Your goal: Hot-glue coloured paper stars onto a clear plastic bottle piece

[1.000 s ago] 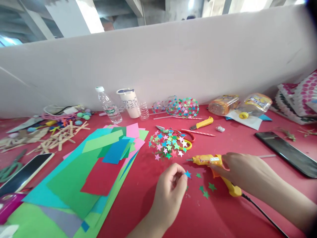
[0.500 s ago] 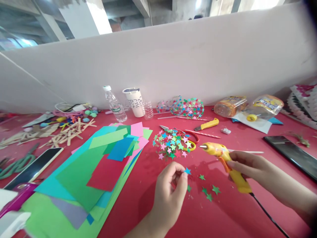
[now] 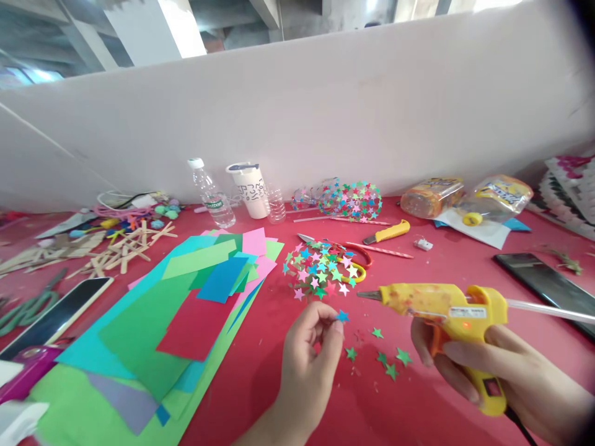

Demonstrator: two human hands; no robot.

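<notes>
Between thumb and forefinger, my left hand [image 3: 310,353] pinches a small blue paper star [image 3: 343,316]. My right hand [image 3: 493,365] is wrapped round the grip of a yellow hot glue gun [image 3: 427,300]. Its nozzle points left, above and to the right of the blue star and apart from it. A clear glue stick [image 3: 548,310] sticks out of the gun's back end. Several green stars [image 3: 392,371] lie on the red table [image 3: 372,415] between my hands. Just beyond is a clear, star-covered piece [image 3: 320,269], partly over a pair of scissors [image 3: 360,255].
Stacked coloured paper [image 3: 144,328] covers the left side. Behind stand a water bottle [image 3: 211,195], a white cup [image 3: 248,192] and a star-covered bottle [image 3: 351,199]. A yellow utility knife [image 3: 390,231] lies ahead. Phones [image 3: 548,285] lie at both sides, and craft sticks [image 3: 125,248] at far left.
My right hand has turned the glue gun upright, side-on to me, and brought it nearer, with the nozzle now pointing left. My left hand has shifted slightly left, still pinching the blue star.
</notes>
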